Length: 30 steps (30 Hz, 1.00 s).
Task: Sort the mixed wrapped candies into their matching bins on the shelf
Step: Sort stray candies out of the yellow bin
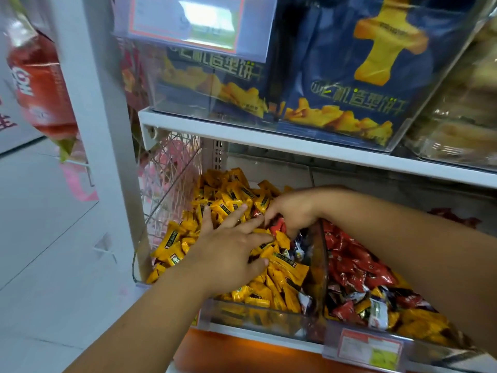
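beneath both hands, a clear plastic bin (150,238) was heaped with yellow wrapped candies (172,246). the left hand (231,254) lay flat on top of that heap, palm down, fingers straight and spread, holding nothing. just beyond its fingertips was the right hand (291,214), its forearm crossing above a second bin (435,354). its fingers were curled downward into the pile, and a red wrapped candy (280,226) sat directly under them, touching them. whether the fingers actually had hold of that red piece could not be told.

a few blue-and-white candies (298,251) lay among the yellow ones just right of the left hand, against the clear divider wall (321,259) between the two bins. under the right forearm, the second bin held mostly red candies (357,262), with yellow and white-wrapped pieces (377,313) mixed in nearer the front. a price label (371,351) was clipped to that bin's front edge.

above both hands ran a white shelf board (242,130), and on it stood a clear box holding dark blue biscuit bags (349,84) printed with yellow biscuits. right of those bags, above the right forearm, were pale blurred packets (462,103). far to the left of the left hand, beyond a white upright post (88,103), a red snack packet (40,84) hung, blurred.
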Tool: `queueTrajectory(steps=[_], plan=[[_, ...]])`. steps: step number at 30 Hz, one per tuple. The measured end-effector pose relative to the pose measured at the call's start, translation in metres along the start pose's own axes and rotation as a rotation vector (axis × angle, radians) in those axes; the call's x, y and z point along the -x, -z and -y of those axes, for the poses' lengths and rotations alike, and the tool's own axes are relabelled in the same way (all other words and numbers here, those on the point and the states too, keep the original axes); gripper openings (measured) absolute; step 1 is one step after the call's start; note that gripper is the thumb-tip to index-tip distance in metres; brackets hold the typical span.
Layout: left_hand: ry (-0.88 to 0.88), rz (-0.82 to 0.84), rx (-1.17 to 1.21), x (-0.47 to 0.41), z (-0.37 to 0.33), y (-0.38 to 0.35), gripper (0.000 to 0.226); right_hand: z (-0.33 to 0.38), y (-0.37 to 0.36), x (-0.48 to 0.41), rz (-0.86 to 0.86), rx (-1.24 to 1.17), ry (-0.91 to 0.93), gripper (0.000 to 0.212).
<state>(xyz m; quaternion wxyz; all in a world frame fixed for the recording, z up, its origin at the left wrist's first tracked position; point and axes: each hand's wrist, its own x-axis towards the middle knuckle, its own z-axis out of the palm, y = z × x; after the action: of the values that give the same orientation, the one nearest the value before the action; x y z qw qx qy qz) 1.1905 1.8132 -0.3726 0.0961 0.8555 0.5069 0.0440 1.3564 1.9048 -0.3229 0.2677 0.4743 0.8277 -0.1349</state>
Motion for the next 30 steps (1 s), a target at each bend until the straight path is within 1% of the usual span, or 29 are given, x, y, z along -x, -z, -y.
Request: queueTrajectory(steps=[2, 4, 7, 11, 15, 20, 22, 23, 25, 30], plan=[[0.004, 0.024, -0.003, -0.003, -0.002, 0.000, 0.047, 0.000, 0.000, -0.001, -0.006, -0.040, -0.006, 0.053], [0.013, 0.033, -0.004, -0.004, -0.003, 0.001, 0.043, -0.001, -0.001, 0.000, -0.022, -0.061, 0.014, 0.040], [0.024, 0.030, -0.006, -0.002, -0.002, 0.002, 0.042, -0.003, -0.002, 0.002, -0.087, -0.105, 0.054, 0.029], [0.047, 0.005, 0.040, 0.003, 0.000, 0.004, 0.040, -0.010, -0.005, 0.009, -0.237, -0.378, 0.089, 0.026], [0.048, -0.016, 0.028, 0.009, 0.000, 0.005, 0.037, -0.012, -0.011, 0.032, -0.365, -0.698, 0.148, 0.023], [0.052, -0.045, 0.040, 0.010, -0.007, 0.007, 0.040, -0.005, -0.031, 0.062, -0.604, -0.845, 0.117, 0.023], [0.054, -0.079, 0.065, 0.009, -0.012, 0.009, 0.040, -0.003, -0.041, 0.072, -0.748, -0.870, 0.103, 0.022], [0.052, -0.095, 0.083, 0.008, -0.014, 0.009, 0.039, -0.003, -0.045, 0.078, -0.826, -0.886, 0.087, 0.022], [0.047, -0.103, 0.122, 0.007, -0.019, 0.009, 0.040, -0.009, -0.050, 0.091, -0.939, -0.845, -0.007, 0.021], [0.015, -0.112, 0.158, 0.003, -0.025, 0.008, 0.051, -0.051, -0.060, 0.117, -1.087, -0.772, -0.260, 0.027]])
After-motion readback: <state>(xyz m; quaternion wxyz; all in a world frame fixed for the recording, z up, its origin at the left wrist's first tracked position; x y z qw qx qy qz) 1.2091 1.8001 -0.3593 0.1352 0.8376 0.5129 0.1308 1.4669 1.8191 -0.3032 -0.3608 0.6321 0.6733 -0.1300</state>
